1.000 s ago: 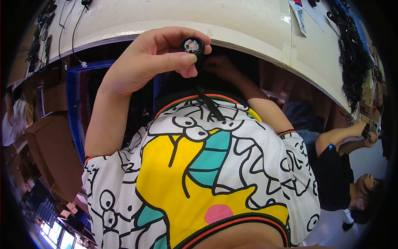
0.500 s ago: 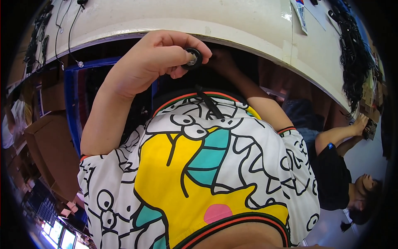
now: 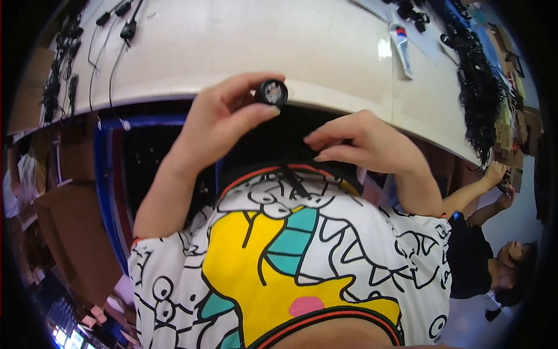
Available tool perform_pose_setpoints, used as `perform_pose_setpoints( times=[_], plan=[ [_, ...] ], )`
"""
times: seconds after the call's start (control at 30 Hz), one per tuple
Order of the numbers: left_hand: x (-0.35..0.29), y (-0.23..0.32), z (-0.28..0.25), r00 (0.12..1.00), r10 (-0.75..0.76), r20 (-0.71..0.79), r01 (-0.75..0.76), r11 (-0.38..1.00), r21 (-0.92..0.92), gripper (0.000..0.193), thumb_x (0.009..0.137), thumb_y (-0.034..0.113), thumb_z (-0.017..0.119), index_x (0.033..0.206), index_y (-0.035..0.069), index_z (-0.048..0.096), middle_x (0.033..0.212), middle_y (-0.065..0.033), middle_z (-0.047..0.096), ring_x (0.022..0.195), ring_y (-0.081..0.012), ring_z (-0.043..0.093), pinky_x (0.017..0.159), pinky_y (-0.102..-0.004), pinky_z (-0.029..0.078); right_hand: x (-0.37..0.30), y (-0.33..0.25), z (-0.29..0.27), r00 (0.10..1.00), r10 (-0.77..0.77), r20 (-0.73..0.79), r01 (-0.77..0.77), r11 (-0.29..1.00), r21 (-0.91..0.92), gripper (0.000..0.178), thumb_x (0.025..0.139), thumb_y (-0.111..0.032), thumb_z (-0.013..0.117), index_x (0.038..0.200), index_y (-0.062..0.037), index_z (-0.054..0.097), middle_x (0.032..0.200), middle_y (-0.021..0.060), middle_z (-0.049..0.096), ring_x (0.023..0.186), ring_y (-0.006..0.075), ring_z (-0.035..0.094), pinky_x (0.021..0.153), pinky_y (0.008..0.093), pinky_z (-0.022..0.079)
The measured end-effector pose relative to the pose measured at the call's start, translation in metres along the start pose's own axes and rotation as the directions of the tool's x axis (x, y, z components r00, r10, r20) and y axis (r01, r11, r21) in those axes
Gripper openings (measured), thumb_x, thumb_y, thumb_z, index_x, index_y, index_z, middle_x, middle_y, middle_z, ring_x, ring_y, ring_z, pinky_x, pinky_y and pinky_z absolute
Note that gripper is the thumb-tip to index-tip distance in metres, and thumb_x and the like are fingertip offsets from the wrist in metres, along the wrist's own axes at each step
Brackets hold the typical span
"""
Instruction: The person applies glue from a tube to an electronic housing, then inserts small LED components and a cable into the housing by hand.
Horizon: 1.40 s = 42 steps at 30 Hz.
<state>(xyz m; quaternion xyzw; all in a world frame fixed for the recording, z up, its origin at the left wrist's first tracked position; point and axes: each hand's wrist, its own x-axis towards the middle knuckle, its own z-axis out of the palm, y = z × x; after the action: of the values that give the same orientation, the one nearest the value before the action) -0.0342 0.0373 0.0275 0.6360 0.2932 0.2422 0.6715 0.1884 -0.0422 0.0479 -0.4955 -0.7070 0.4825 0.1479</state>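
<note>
Between the thumb and fingers of my left hand (image 3: 229, 119) is a small round black part (image 3: 273, 93) with a clear, shiny centre. It is held just over the table's near edge, with its open face toward me. My right hand (image 3: 366, 142) hangs to the right of it, in front of the table edge and apart from the part. Its fingers are curled but spaced from the thumb, and I see nothing between them.
The pale table (image 3: 221, 46) carries black cables (image 3: 129, 29) at the left, a white tube (image 3: 401, 49), and a thick black cable bundle (image 3: 479, 93) at the right. A blue frame (image 3: 107, 192) stands below left, beside a cardboard box (image 3: 70, 232). Another person (image 3: 474, 256) sits at the right.
My right hand has come up from the shadow below the table edge into plain view. My left hand has turned the black part to face me more, with its fingers less wrapped round it.
</note>
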Motion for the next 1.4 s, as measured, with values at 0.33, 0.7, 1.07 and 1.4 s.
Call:
perform_pose_setpoints(
  times=[0.33,0.7,1.07,1.4],
  plan=[
    [0.001,-0.021,-0.006,0.872,0.469,-0.139,-0.488,0.824,-0.287,0.041,0.084,0.026,0.052,0.113,0.000,0.038,0.077,-0.0036,0.046,0.055,-0.0051,0.039,0.049,-0.0165,0.032,0.143,0.036,-0.112,0.733,-0.315,-0.603,-0.011,0.881,-0.473,0.022,0.079,-0.020,0.057,0.089,-0.0008,0.059,0.083,0.0125,0.061,0.070,0.0233,0.058,0.063,0.0316,0.045],
    [0.007,-0.027,-0.020,0.873,0.423,-0.244,-0.488,0.782,-0.388,0.037,0.083,0.016,0.053,0.114,0.000,0.040,0.082,-0.0057,0.050,0.057,-0.0064,0.038,0.052,-0.0168,0.033,0.206,0.061,-0.150,0.765,-0.370,-0.528,-0.257,0.575,-0.777,0.020,0.080,-0.021,0.047,0.089,-0.0110,0.063,0.085,0.0106,0.062,0.079,0.0263,0.059,0.075,0.0377,0.044],
    [0.000,-0.029,0.000,0.900,0.367,-0.235,-0.434,0.811,-0.394,0.042,0.078,0.019,0.058,0.109,-0.006,0.046,0.063,0.0006,0.045,0.053,-0.0045,0.037,0.048,-0.0169,0.029,0.108,0.023,-0.116,0.799,-0.138,-0.586,-0.074,0.943,-0.323,0.018,0.078,-0.019,0.060,0.083,-0.0022,0.060,0.071,0.0044,0.061,0.067,0.0118,0.056,0.062,0.0227,0.043],
    [0.016,-0.028,0.020,0.939,0.315,-0.138,-0.342,0.897,-0.279,0.059,0.078,0.041,0.058,0.113,-0.004,0.044,0.063,0.0012,0.040,0.055,-0.0072,0.033,0.051,-0.0196,0.027,0.063,0.048,-0.054,0.821,-0.120,-0.559,-0.098,0.934,-0.344,0.028,0.072,-0.023,0.067,0.094,-0.0070,0.062,0.088,0.0048,0.056,0.077,0.0155,0.055,0.068,0.0243,0.044]
  ],
)
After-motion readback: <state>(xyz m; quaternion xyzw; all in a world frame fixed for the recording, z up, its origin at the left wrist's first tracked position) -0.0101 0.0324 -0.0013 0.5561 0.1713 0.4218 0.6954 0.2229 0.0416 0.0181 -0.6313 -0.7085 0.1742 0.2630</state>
